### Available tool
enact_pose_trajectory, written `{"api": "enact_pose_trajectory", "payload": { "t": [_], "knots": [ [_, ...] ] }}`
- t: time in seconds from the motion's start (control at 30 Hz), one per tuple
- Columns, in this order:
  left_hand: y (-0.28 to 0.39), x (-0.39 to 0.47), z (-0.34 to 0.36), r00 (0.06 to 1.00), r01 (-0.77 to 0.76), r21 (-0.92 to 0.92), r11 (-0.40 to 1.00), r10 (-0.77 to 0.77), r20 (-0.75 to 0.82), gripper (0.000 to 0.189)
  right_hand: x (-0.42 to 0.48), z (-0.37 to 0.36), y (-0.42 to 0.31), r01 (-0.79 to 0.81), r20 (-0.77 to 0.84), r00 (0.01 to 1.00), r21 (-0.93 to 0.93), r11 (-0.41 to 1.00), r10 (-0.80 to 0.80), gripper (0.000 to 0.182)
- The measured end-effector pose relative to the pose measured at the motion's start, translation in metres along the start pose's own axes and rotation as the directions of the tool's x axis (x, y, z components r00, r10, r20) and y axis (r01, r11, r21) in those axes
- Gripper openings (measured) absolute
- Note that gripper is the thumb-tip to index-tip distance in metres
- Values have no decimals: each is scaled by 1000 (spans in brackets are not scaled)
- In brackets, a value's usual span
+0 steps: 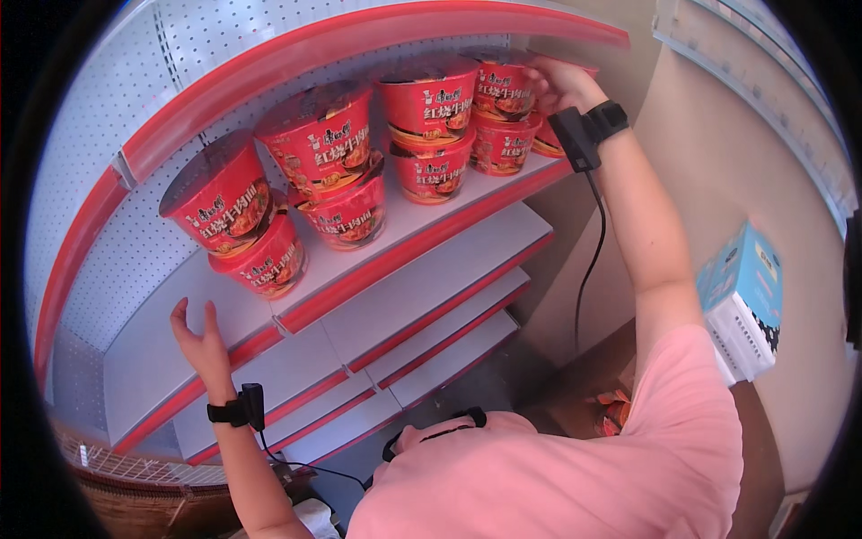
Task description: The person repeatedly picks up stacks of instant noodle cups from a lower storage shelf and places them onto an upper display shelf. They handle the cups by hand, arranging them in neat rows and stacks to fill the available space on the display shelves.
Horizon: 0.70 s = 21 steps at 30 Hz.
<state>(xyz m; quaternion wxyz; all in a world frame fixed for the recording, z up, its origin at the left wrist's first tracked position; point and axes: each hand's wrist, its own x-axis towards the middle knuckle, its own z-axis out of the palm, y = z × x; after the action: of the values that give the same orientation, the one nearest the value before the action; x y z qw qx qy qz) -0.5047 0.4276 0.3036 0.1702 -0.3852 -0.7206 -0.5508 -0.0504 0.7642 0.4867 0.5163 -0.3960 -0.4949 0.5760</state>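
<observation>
Red instant noodle tubs stand in two-high stacks on a white metal shelf (249,323) with a red front edge. My right hand (562,84) reaches to the far right end of the row, its fingers at an upper tub (502,87); whether it grips one is hidden. My left hand (202,337) is over the front of the shelf's left part, fingers apart and holding nothing. Nearest to it is the leftmost stack, an upper tub (222,195) tilted on a lower tub (269,263). Both wrists wear black straps with cabled devices.
Lower white shelves (431,269) with red edges lie beneath the row. A perforated back panel (222,40) rises behind the tubs. At right are a beige wall (700,168) and a blue and white carton (741,296). A wire rack (148,465) stands at lower left.
</observation>
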Motion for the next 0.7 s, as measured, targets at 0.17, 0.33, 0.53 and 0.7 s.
{"api": "enact_pose_trajectory", "payload": {
  "t": [0.17,0.33,0.53,0.7],
  "knots": [
    [1,-1,0,1000,2,-2,1000,-2,-4,42,-8,-20,0,-85,105,991,64,994,78,14],
    [0,-1,4,1000,-11,31,999,11,1,43,-5,-36,-8,-50,145,988,-13,999,51,20],
    [1,0,3,1000,-14,43,999,15,-18,44,-5,-32,-5,154,76,987,-190,970,-142,26],
    [2,-3,5,1000,-18,71,997,18,-9,44,-11,-28,0,208,36,978,-201,957,-206,28]
  ]
}}
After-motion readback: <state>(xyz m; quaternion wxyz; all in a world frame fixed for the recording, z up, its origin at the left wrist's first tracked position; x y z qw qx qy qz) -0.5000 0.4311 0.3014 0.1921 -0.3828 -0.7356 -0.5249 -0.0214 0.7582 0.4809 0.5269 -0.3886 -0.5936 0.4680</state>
